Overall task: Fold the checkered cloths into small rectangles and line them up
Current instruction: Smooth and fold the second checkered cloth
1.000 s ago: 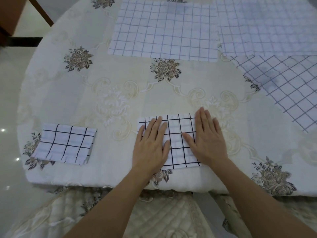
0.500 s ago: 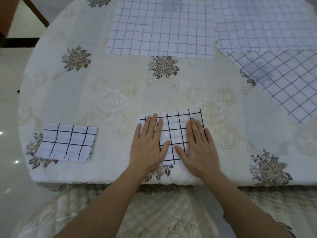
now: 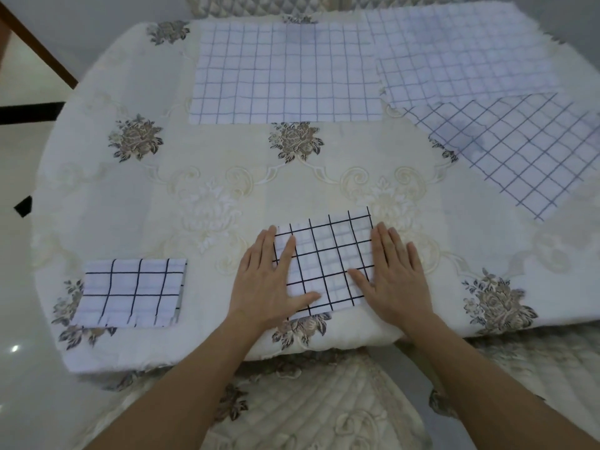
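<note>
As both lie flat, left hand (image 3: 266,282) and right hand (image 3: 396,280) press the folded cloth (image 3: 328,258)

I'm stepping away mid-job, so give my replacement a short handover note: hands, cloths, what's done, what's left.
Left hand and right hand: open, flat, pressing the sides of the middle folded cloth.
Done: one folded rectangle lies apart to its left.
Left: line the middle one up with it, then fold three flat cloths at the far side: centre cloth, far-right cloth, angled right cloth.
</note>
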Demonstrator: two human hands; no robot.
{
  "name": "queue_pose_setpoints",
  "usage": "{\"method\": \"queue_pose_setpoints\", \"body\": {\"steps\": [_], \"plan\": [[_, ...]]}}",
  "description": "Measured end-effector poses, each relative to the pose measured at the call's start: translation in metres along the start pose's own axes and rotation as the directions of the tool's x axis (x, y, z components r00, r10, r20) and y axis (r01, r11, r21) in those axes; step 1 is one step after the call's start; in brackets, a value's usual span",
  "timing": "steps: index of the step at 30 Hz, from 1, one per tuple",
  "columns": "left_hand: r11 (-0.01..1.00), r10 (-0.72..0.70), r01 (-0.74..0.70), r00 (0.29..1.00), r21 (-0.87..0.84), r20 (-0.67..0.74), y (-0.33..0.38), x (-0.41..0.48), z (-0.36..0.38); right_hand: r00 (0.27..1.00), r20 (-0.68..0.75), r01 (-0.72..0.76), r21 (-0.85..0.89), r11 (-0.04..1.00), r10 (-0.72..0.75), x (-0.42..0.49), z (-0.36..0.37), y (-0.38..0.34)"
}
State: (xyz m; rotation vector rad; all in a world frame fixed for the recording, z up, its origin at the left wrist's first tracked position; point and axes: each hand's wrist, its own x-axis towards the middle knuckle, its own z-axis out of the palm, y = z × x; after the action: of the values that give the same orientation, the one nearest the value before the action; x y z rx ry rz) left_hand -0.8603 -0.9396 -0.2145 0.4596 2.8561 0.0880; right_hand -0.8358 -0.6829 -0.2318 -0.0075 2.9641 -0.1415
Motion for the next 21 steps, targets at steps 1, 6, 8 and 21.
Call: {"method": "queue_pose_setpoints", "body": {"steps": [1, 6, 8, 21], "plan": [[1.0, 0.001, -0.002, 1.0, 0.007, 0.019, -0.001, 0.002, -0.006, 1.0, 0.022, -0.011, -0.007, 1.0, 0.011, 0.0, -0.003, -0.001], [0.984, 0.07, -0.081, 0.995, 0.157, 0.073, -0.006, 0.016, -0.042, 0.984, 0.102, -0.15, 0.055, 0.987, 0.144, 0.001, -0.025, -0.008], [0.976, 0.084, -0.087, 0.996, 0.201, 0.026, -0.004, 0.026, -0.054, 0.973, 0.021, -0.231, 0.122, 0.965, 0.23, -0.009, -0.034, -0.009], [0.484, 0.849, -0.845, 0.516, 0.228, 0.113, 0.085, 0.126, -0.081, 0.833, 0.039, -0.497, 0.49, 0.716, 0.552, -0.04, -0.051, -0.019]]}}
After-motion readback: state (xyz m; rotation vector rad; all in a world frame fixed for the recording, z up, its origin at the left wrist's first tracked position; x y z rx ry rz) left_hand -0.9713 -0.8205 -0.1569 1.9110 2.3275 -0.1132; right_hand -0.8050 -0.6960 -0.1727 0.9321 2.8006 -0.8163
